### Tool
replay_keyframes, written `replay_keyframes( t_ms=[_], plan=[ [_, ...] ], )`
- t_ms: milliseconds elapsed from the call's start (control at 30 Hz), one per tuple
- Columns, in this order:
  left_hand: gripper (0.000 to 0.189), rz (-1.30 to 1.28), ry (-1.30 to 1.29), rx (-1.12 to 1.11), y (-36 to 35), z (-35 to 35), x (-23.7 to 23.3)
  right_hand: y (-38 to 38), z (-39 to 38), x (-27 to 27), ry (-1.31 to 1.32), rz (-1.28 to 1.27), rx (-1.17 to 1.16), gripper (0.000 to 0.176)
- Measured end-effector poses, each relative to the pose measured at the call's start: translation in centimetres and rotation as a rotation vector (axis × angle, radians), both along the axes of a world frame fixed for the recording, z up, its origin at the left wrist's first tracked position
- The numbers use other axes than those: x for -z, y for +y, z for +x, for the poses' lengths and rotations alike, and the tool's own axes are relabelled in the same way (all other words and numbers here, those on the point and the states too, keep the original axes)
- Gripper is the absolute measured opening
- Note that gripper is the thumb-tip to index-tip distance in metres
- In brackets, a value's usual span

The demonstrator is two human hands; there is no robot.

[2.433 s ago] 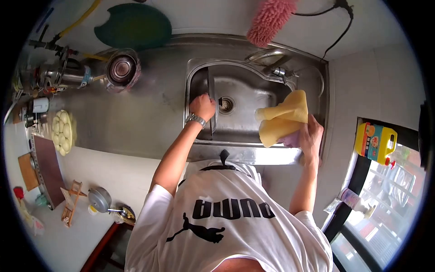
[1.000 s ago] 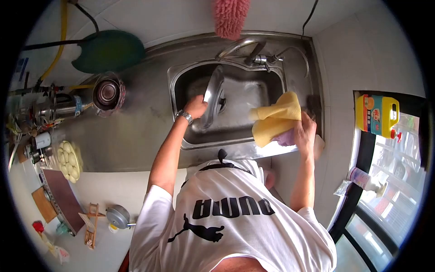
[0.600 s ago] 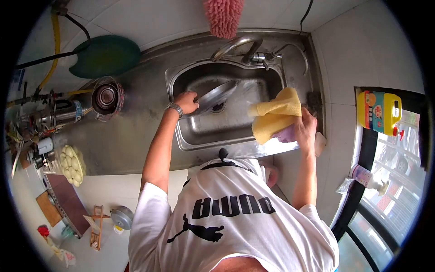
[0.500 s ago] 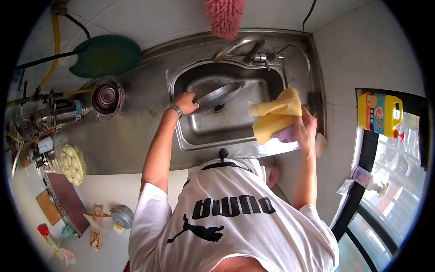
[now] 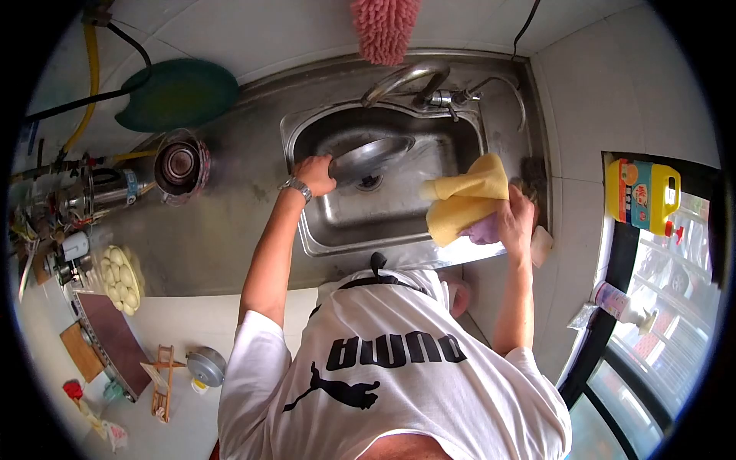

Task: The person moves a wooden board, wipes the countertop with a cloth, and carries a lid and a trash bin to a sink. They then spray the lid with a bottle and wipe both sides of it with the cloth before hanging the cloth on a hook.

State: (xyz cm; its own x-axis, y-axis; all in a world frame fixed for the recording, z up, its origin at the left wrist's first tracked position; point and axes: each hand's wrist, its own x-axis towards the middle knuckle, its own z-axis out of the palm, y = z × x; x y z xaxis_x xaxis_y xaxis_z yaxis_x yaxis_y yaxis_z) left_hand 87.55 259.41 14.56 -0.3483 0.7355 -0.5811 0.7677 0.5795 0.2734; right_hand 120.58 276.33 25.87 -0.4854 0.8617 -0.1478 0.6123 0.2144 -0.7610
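My left hand (image 5: 315, 175), with a metal watch on its wrist, grips the near end of a shiny metal lid or pan (image 5: 373, 156). That metal piece is tilted over the steel sink basin (image 5: 360, 222), above the drain. My right hand (image 5: 517, 218) is closed on a yellow cloth (image 5: 469, 195) and a purple cloth (image 5: 484, 229) at the right rim of the basin. The yellow cloth hangs partly over the basin. Which fingers press on the cloths is partly hidden.
Behind the basin stands a curved faucet (image 5: 406, 79). On the left are a green tray (image 5: 180, 96), a bowl (image 5: 182, 165) and a plate of pale round pieces (image 5: 121, 280). A yellow jug (image 5: 642, 195) stands by the window at right.
The metal piece has turned slightly in my left hand and shows more of its broad face. My right hand and the cloths have barely shifted.
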Motion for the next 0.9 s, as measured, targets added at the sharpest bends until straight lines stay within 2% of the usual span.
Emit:
replay_keyframes(
  t_ms=[133, 233, 333, 467, 567, 700, 900],
  plan=[
    [0.039, 0.081, 0.038, -0.002, -0.4, -1.1, 3.1, -0.1, 0.1, 0.2, 0.028, -0.003, 0.037, 0.022],
    [0.033, 0.160, 0.031, -0.104, -0.3, -2.8, 5.2, -0.1, 0.2, 0.5, 0.051, -0.014, 0.042, 0.021],
    [0.027, 0.386, 0.125, -0.169, -0.5, -4.1, 7.4, -0.1, 0.5, 1.2, 0.123, -0.010, 0.052, 0.021],
    [0.028, 0.206, 0.073, -0.208, 0.2, -6.5, 8.7, 0.3, 1.6, 2.2, 0.101, -0.055, 0.091, 0.020],
    [0.027, 0.169, 0.115, -0.223, 0.5, -6.6, 8.5, 0.3, 1.5, 2.1, 0.179, -0.063, 0.133, 0.021],
    [0.028, 0.196, 0.117, -0.200, 0.4, -7.4, 10.8, 0.6, 2.0, 2.5, 0.185, -0.081, 0.104, 0.023],
    [0.027, 0.139, 0.060, -0.231, 0.4, -7.5, 10.6, 1.2, 1.8, 2.9, 0.102, -0.081, 0.079, 0.021]
  ],
)
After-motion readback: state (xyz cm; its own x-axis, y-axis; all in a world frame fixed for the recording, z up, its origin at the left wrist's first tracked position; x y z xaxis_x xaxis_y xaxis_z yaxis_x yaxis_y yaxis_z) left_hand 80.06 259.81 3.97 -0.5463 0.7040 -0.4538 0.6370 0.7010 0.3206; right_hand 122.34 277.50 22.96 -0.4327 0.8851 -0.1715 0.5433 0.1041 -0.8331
